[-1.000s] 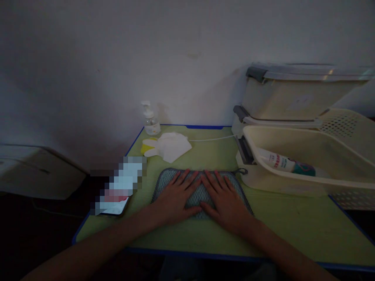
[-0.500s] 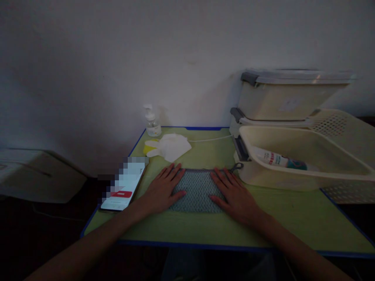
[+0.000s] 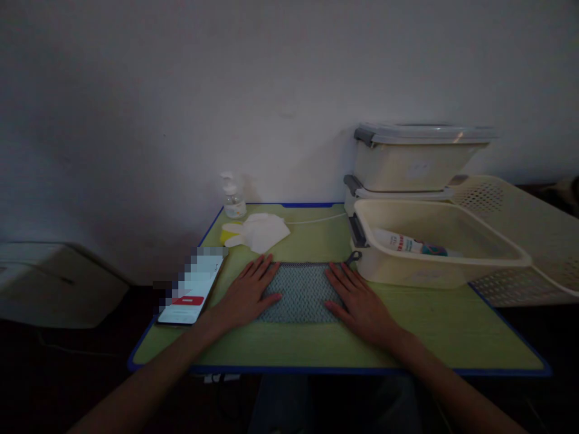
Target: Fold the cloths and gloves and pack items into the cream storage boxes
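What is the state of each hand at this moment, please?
Left hand: open, palm down on the left part of the cloth, not gripping.
Right hand: open, palm down on the right part, not gripping.

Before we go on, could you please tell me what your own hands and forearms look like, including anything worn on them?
The left hand and right hand are bare, with no gloves or watch visible. No sleeves show on the forearms. Nail details are too dim.
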`<state>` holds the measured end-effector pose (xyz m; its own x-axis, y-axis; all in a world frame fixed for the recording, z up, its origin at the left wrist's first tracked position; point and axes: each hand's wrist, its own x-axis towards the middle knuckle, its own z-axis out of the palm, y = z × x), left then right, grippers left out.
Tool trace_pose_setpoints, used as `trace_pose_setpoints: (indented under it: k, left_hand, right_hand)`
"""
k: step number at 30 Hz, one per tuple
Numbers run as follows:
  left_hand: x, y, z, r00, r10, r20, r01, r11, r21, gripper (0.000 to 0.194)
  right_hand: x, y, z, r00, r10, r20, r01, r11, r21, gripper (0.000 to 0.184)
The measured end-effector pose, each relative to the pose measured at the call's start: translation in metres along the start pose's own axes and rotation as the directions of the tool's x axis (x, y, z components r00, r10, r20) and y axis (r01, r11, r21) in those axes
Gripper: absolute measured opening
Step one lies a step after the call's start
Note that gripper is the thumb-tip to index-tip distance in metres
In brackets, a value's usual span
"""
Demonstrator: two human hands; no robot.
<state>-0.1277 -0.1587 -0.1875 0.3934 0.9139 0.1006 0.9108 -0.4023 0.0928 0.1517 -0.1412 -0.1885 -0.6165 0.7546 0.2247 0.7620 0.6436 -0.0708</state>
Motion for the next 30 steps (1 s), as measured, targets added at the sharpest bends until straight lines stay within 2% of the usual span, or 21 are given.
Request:
trace_pose_setpoints:
  k: [4,7,11,14,16,20,22,25,30]
  left_hand:
    - [-0.009,0.007,0.002,0.983,-0.171,-0.060,0.167,0.983,-0.072,0.064]
    - [-0.024,0.015,0.002,0.954,-0.283,-0.101,0.265,0.951,-0.158,0.063]
    - [-0.047,0.030,-0.003,0.878,-0.442,-0.183,0.408,0.892,-0.195,0.059]
    - [-0.055,0.039,-0.008,0.815,-0.538,-0.215,0.520,0.843,-0.136,0.058]
    - [-0.054,0.040,-0.012,0.800,-0.573,-0.177,0.561,0.820,-0.117,0.057]
    - [-0.046,0.033,-0.014,0.785,-0.618,-0.036,0.600,0.775,-0.199,0.059]
    - [-0.041,0.026,-0.015,0.774,-0.633,-0.014,0.608,0.749,-0.264,0.062]
    - [-0.034,0.014,-0.018,0.746,-0.662,-0.066,0.613,0.723,-0.319,0.063]
    - [-0.023,-0.007,-0.023,0.664,-0.729,-0.166,0.668,0.678,-0.307,0.061]
  right_hand:
    - [-0.001,-0.001,-0.003,1.000,0.005,-0.012,-0.005,1.000,0.017,0.058]
    - [-0.002,-0.002,-0.006,0.995,-0.001,-0.103,0.008,0.998,0.068,0.044]
    - [-0.006,-0.002,-0.012,0.961,0.064,-0.270,-0.003,0.975,0.220,0.028]
    - [-0.008,-0.003,-0.016,0.942,0.111,-0.318,-0.005,0.948,0.318,0.024]
    - [-0.008,-0.003,-0.017,0.937,0.121,-0.328,0.001,0.937,0.350,0.023]
    - [-0.009,-0.002,-0.019,0.934,0.133,-0.331,0.012,0.916,0.401,0.023]
    - [-0.010,-0.002,-0.020,0.934,0.136,-0.330,0.018,0.906,0.423,0.024]
    - [-0.011,-0.002,-0.022,0.950,0.099,-0.296,0.037,0.906,0.422,0.025]
    - [-0.012,-0.005,-0.023,0.971,-0.016,-0.237,0.110,0.916,0.386,0.023]
